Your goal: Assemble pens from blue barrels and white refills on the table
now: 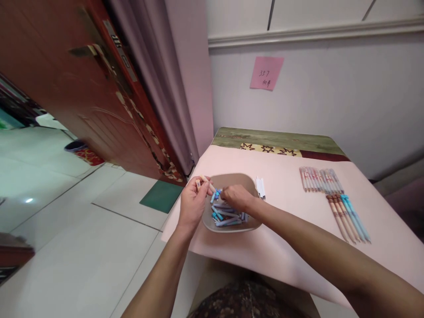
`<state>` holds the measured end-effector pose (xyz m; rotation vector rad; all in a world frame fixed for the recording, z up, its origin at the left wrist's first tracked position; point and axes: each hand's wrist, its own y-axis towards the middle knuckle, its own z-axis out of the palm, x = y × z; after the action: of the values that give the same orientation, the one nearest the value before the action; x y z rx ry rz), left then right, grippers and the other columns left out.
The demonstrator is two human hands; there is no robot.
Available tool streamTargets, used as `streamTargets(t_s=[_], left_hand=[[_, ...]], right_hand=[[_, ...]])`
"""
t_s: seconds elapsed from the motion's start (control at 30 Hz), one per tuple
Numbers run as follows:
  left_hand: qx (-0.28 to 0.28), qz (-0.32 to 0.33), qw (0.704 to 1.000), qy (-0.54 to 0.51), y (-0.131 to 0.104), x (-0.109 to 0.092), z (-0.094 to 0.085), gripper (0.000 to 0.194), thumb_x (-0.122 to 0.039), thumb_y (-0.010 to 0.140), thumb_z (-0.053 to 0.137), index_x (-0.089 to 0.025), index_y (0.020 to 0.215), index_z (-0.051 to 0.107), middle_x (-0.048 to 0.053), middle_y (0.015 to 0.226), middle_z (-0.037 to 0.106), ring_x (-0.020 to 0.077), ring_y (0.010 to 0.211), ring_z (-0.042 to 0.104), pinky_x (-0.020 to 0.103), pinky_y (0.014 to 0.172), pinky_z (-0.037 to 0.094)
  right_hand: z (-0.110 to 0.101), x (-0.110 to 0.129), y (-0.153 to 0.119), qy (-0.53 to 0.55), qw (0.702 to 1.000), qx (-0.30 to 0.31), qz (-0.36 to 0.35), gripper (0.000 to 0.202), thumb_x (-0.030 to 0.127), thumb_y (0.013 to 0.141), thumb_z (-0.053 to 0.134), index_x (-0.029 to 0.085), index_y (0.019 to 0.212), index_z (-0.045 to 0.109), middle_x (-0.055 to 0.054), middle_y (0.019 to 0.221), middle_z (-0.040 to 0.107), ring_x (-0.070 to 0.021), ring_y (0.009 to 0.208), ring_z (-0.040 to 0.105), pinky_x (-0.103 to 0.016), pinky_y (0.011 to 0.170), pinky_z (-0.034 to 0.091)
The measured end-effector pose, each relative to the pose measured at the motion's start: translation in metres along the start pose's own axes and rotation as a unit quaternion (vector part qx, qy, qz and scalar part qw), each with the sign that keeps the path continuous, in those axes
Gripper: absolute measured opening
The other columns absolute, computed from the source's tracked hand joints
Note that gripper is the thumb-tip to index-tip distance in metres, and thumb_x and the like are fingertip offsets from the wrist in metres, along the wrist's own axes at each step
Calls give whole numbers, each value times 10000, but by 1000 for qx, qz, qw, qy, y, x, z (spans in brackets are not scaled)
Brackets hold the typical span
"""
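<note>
Head view: our left hand (194,198) pinched slim cream tubes (208,183); our right hand (236,197) bent over the rounded beige basin (241,178), grip indiscernible.

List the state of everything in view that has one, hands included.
Left hand: closed on the pale tubes.
Pale tubes: held, above the bin's edge.
Right hand: inside the bin; grip hidden.
Bin: upright, uncovered, partly filled.
Loose pen parts: jumbled in the bin.
White sticks: lying beside the bin.
Brown pens, blue pens: side by side.
Door: open.
Pink note: stuck to the wall.
</note>
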<state>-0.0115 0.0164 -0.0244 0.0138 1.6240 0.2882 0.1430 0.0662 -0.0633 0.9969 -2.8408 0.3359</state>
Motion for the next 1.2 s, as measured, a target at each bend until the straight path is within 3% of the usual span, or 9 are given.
streamTargets(t_s=[0.13, 0.23, 0.43, 0.67, 0.83, 0.9, 1.0, 1.1, 1.2], left_hand=[[-1, 4, 1000, -3, 2, -5, -1, 189, -330, 798, 618, -169, 891, 651, 4, 636, 613, 156, 701, 599, 252, 676, 436], [8, 13, 1000, -2, 3, -11, 0, 195, -340, 800, 619, -171, 891, 655, -6, 621, 602, 143, 678, 588, 247, 685, 435], [32, 31, 999, 25, 1, -15, 1, 197, -331, 826, 585, -163, 916, 632, -7, 629, 587, 141, 650, 565, 256, 685, 447], [48, 47, 997, 44, -5, -21, 5, 187, -325, 848, 553, -175, 929, 628, -19, 652, 601, 127, 640, 560, 239, 675, 429], [52, 53, 997, 33, -7, -26, 10, 168, -308, 856, 531, -170, 911, 609, -6, 655, 604, 141, 665, 573, 251, 681, 429], [64, 55, 996, 21, -11, -28, 15, 163, -304, 857, 526, -168, 908, 602, -7, 650, 598, 139, 659, 566, 252, 676, 427], [97, 65, 993, 8, -19, -35, 27, 150, -287, 870, 504, -169, 820, 582, -16, 638, 571, 122, 630, 533, 251, 692, 423], [137, 63, 989, -9, -28, -41, 45, 167, -276, 884, 479, -174, 768, 543, -18, 649, 551, 114, 630, 511, 241, 689, 416], [169, 36, 985, -27, -36, -42, 63, 172, -290, 883, 485, -179, 756, 517, -28, 642, 527, 100, 579, 469, 220, 607, 391]], right_hand=[[0, 9, 9, 30, 997, -25, 74, 245, 228, 869, 487, 205, 957, 716, -119, 938, 727, -253, 897, 680, -294, 751, 483], [6, 25, 16, 44, 989, -39, 137, 263, 272, 841, 533, 126, 951, 723, -187, 911, 721, -287, 868, 688, -319, 735, 498], [12, 42, 28, 87, 972, -61, 210, 230, 181, 796, 574, 120, 970, 712, -188, 954, 716, -268, 893, 691, -306, 747, 514], [7, 48, 36, 149, 952, -79, 256, 198, 158, 801, 566, 153, 924, 721, -159, 928, 730, -261, 890, 694, -299, 732, 508], [-9, 40, 14, 186, 946, -121, 238, 184, 226, 748, 629, 104, 848, 724, -192, 840, 724, -287, 816, 690, -311, 693, 489], [-22, 31, -6, 203, 941, -158, 219, 234, 303, 797, 577, 120, 804, 723, -155, 809, 727, -256, 789, 682, -291, 686, 480], [-47, 16, -42, 241, 919, -251, 184, 306, 285, 892, 415, 181, 960, 695, -51, 895, 725, -158, 806, 654, -219, 687, 468], [-72, 11, -78, 366, 800, -471, 57, 232, 326, 856, 534, 165, 883, 699, -49, 866, 710, -148, 741, 634, -226, 645, 482], [-86, 12, -102, 363, 778, -513, -14, 120, 253, 805, 614, 193, 805, 718, -32, 822, 699, -150, 759, 636, -245, 685, 498]])
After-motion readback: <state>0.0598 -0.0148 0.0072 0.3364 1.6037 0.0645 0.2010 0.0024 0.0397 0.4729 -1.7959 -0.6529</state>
